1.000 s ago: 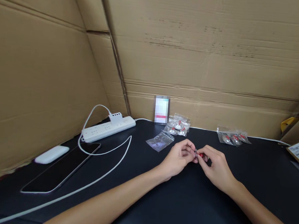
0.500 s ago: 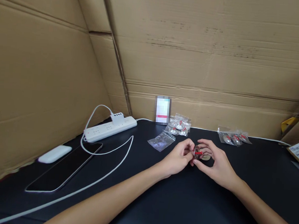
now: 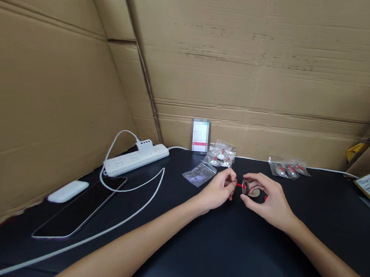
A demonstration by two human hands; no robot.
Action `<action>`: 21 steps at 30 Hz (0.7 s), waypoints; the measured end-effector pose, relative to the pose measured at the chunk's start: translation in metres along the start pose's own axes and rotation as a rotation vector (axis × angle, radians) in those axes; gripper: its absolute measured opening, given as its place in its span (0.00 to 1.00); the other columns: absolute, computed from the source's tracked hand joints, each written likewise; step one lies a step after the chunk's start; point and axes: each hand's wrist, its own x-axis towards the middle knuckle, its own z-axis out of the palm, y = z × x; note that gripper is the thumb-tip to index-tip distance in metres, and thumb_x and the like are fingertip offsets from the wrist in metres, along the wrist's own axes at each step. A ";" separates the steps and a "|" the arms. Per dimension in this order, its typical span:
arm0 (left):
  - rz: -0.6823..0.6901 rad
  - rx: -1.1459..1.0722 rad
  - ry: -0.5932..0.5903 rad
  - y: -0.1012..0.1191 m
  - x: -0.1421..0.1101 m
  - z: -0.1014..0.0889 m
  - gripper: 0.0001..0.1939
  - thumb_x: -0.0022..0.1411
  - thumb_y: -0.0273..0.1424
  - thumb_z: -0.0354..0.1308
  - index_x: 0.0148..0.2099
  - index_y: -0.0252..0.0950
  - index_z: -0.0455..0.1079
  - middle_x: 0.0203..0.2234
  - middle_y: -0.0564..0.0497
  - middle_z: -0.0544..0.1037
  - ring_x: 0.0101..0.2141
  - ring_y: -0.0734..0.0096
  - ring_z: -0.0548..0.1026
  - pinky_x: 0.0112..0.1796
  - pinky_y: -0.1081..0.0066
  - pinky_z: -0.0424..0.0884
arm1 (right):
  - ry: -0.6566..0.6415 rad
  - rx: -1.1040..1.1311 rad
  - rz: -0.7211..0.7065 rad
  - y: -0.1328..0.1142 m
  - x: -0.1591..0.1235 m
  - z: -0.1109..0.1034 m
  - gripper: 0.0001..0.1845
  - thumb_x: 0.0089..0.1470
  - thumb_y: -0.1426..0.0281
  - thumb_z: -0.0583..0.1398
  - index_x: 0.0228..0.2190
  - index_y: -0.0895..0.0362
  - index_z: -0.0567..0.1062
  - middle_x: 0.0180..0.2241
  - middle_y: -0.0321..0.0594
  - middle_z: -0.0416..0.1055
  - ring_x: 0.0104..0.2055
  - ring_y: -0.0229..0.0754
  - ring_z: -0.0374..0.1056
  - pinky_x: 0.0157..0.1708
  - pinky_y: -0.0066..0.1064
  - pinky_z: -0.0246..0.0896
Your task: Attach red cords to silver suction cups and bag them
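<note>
My right hand (image 3: 265, 197) grips a small, shiny round metal cymbal (image 3: 245, 186) by its rim, thumb below and fingers above, with the disc standing on edge. A red cord (image 3: 238, 185) runs from the cymbal's middle to my left hand (image 3: 222, 187), whose thumb and fingers are pinched on its end. A bit of red (image 3: 265, 199) shows by my right palm. Behind the right fingers a flat tan disc (image 3: 254, 193) lies on the table, partly hidden.
Clear bags of silver discs with red cords (image 3: 222, 154) lie at the back, with more bagged discs (image 3: 289, 169) to the right. An empty-looking plastic bag (image 3: 199, 174) is near my left hand. A power strip (image 3: 132, 160), white cable, dark phone (image 3: 81, 211) and white case (image 3: 68, 191) occupy the left.
My left hand has drawn slightly left, away from the cymbal. The red cord now stretches between the hands, where before it showed on the right hand's side.
</note>
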 end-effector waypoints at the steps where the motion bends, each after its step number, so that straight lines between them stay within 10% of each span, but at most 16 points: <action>1: -0.005 0.001 0.000 0.000 0.000 0.000 0.07 0.59 0.27 0.53 0.35 0.38 0.55 0.25 0.58 0.64 0.21 0.79 0.65 0.25 0.74 0.63 | 0.000 -0.015 -0.007 -0.001 0.000 -0.001 0.21 0.51 0.72 0.63 0.48 0.53 0.70 0.37 0.40 0.72 0.36 0.41 0.72 0.39 0.35 0.72; 21: 0.078 0.407 -0.020 0.010 -0.007 0.000 0.12 0.64 0.36 0.52 0.34 0.35 0.70 0.22 0.54 0.72 0.23 0.72 0.70 0.26 0.74 0.62 | -0.052 -0.227 -0.050 0.004 0.005 -0.017 0.16 0.58 0.69 0.58 0.48 0.54 0.74 0.36 0.43 0.73 0.33 0.41 0.69 0.33 0.34 0.68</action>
